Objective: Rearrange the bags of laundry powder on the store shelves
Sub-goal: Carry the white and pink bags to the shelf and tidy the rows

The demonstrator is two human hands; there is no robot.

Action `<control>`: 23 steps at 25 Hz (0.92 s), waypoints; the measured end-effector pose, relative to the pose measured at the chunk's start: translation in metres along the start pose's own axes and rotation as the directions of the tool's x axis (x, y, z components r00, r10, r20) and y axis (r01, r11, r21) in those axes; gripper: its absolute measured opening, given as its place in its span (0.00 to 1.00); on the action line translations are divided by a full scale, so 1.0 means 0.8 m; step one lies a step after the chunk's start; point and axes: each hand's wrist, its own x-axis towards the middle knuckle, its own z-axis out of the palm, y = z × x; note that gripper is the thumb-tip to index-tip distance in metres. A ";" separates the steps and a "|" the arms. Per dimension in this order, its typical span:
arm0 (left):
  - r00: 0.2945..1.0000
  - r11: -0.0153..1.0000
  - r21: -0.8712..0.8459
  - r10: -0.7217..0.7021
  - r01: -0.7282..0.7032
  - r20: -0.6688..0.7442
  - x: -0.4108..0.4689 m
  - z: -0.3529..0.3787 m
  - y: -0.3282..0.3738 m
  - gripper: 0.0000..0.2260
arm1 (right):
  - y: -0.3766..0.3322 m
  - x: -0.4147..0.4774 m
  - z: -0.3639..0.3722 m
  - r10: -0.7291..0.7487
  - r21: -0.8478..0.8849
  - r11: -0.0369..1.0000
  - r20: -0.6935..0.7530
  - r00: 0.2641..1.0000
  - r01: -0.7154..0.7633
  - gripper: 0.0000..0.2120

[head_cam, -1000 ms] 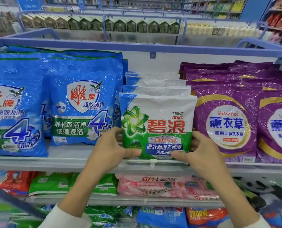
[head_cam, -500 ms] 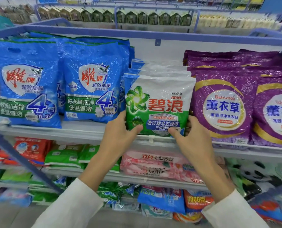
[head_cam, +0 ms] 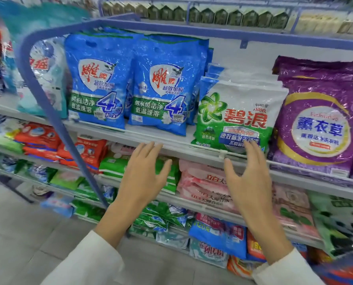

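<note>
Head view: left hand [head_cam: 142, 177] and right hand [head_cam: 247, 182] have fingers spread wide, empty; the green bag [head_cam: 237, 118] at the shelf [head_cam: 177, 147] lip may tip forward if knocked.

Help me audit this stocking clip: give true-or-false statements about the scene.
1. The left hand and right hand are both open, holding nothing. True.
2. The green-and-white plastic laundry powder bag stands between the blue plastic bags and the purple plastic bags. True.
3. The left hand grips a blue bag. False: it is empty, before the grey shelf edge.
4. The purple bags lie on the floor. False: they stand on that shelf.
</note>
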 end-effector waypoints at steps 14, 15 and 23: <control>0.920 0.940 -0.029 -0.340 0.341 -0.194 -0.220 -0.208 -0.331 0.26 | -0.262 -0.232 0.255 -0.287 0.103 0.958 0.422 0.860 0.269 0.28; 0.901 0.928 -0.036 -0.369 0.371 -0.229 -0.240 -0.229 -0.362 0.26 | -0.289 -0.251 0.280 -0.322 0.126 0.946 0.444 0.836 0.298 0.27; 0.722 0.788 -0.034 -0.579 0.614 -0.378 -0.323 -0.356 -0.532 0.20 | -0.456 -0.325 0.430 -0.465 0.203 0.882 0.523 0.714 0.425 0.22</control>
